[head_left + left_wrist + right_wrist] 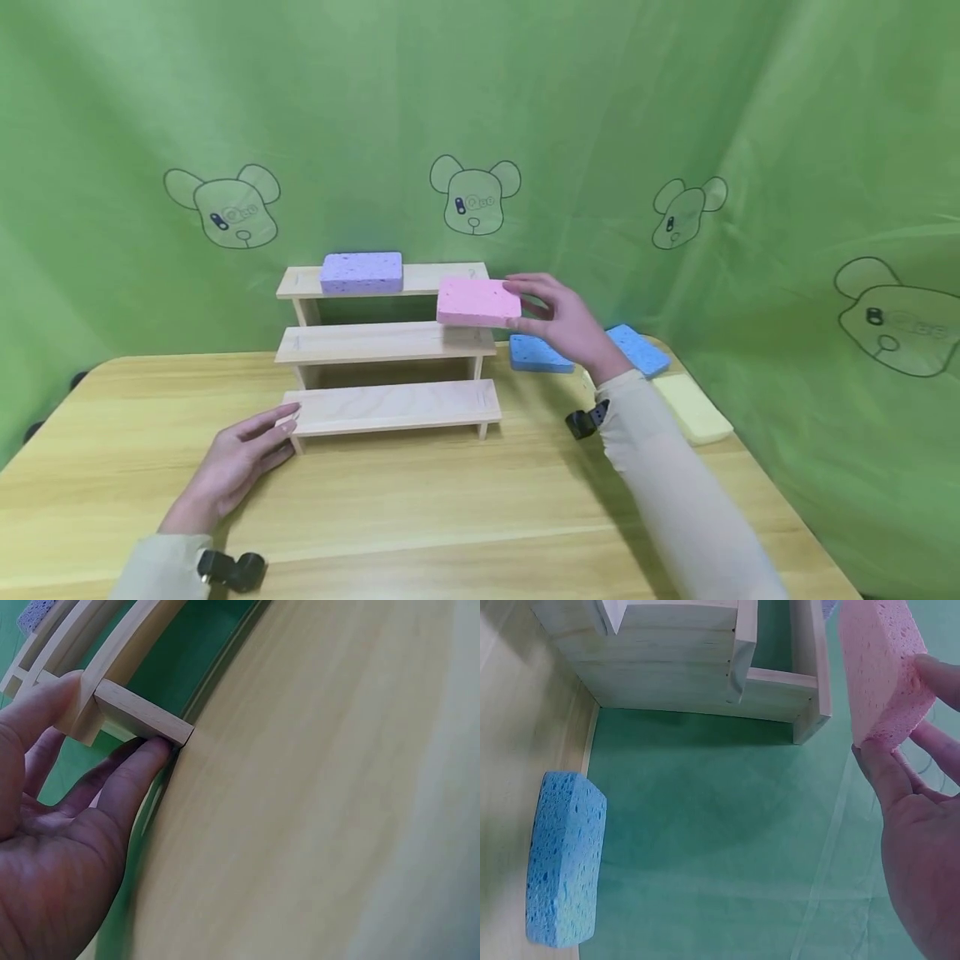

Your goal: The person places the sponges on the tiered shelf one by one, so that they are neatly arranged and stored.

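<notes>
A three-step wooden shelf (375,408) stands on the table. My right hand (566,321) pinches a pink sponge (478,302) by its right end, thumb on one side and fingers on the other. In the right wrist view the pink sponge (877,671) is in the air beside the top of the shelf. My left hand (240,458) holds the left end of the lowest step. The left wrist view has its thumb against the board and its fingertips at the leg (146,712). A purple sponge (362,272) lies on the left part of the top step.
Right of the shelf lie two blue sponges (540,354), one partly behind my right forearm. A pale yellow sponge (693,408) rests near the right edge of the wooden table (450,517). Green cloth (585,100) with bear-head drawings hangs behind and to the right.
</notes>
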### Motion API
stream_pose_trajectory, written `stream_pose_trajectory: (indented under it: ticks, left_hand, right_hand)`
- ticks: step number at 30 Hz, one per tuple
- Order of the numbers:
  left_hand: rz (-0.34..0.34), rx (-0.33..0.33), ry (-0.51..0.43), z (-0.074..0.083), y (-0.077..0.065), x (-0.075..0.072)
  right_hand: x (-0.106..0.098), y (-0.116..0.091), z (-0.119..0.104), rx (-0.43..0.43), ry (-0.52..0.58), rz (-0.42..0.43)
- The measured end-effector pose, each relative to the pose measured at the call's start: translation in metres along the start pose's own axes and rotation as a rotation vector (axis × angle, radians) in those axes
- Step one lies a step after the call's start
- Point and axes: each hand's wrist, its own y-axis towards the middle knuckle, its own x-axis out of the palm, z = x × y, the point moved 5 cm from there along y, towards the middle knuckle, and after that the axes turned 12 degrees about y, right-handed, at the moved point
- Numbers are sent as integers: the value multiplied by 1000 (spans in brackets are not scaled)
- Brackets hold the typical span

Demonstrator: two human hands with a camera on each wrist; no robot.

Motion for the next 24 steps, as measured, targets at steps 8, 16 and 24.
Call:
stream_pose_trajectory:
  ticks: [8, 16, 24]
  left_hand:
    - [1, -6, -9, -1, 0, 0]
    - [12, 4, -1, 0, 0, -1]
    - [11, -8, -24, -1, 1, 1]
  right_hand:
    - [3, 19, 0, 5, 20, -2]
    - [5, 33, 2, 9, 6, -27]
    - [7, 40, 4, 8, 41, -10]
